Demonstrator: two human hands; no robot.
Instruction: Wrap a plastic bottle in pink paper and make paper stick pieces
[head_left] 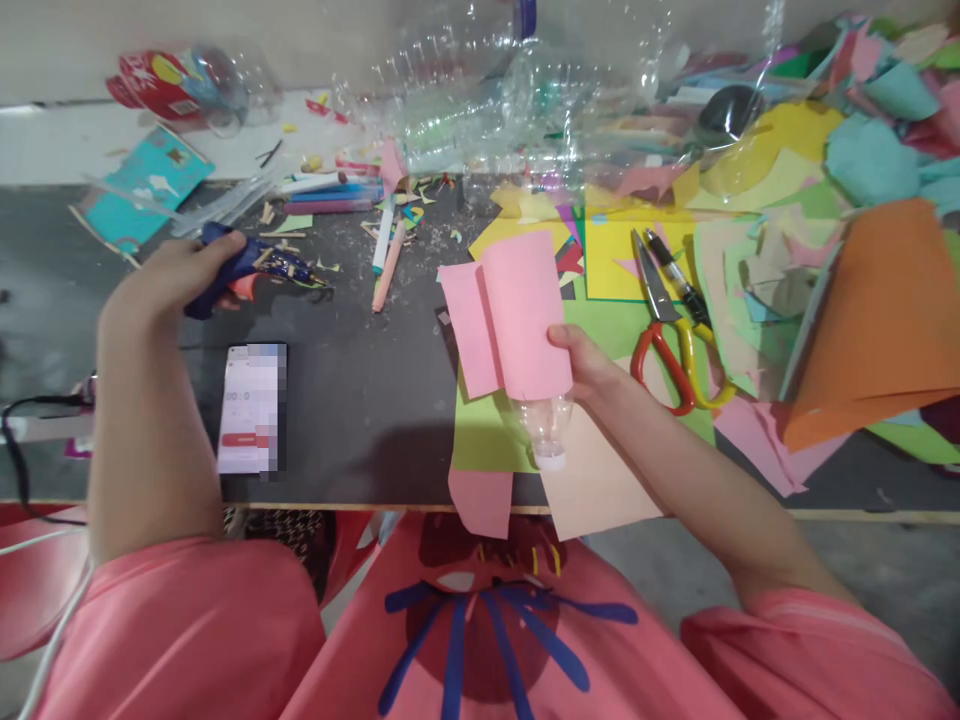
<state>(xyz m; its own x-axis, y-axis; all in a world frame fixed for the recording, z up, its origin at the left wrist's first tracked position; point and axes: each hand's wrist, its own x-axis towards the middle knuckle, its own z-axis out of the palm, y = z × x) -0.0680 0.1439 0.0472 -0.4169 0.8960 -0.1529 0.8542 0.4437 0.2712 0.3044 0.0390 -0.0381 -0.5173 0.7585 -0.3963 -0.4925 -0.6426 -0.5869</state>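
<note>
My left hand (199, 265) is wrapped round a dark blue hot glue gun (262, 265), its nozzle pointing right over the dark tabletop. Bits of debris cling to the gun's body. In my right hand (585, 362) is a clear plastic bottle (551, 420) with its white cap toward me. Pink paper (525, 310) is rolled partly round the bottle, and a flap of it sticks out on the left. My right thumb presses on the paper's right edge; the other fingers are hidden behind. Under the bottle lie green paper (487, 440) and peach paper (600, 480).
A phone (244, 410) lies left of centre. Red-and-yellow-handled scissors (664, 330) and a black pen (675, 270) rest on the right, near folded orange paper (885, 320). Markers (382, 235), paper scraps and clear plastic bottles (465, 110) crowd the back. A cable (22, 450) hangs at left.
</note>
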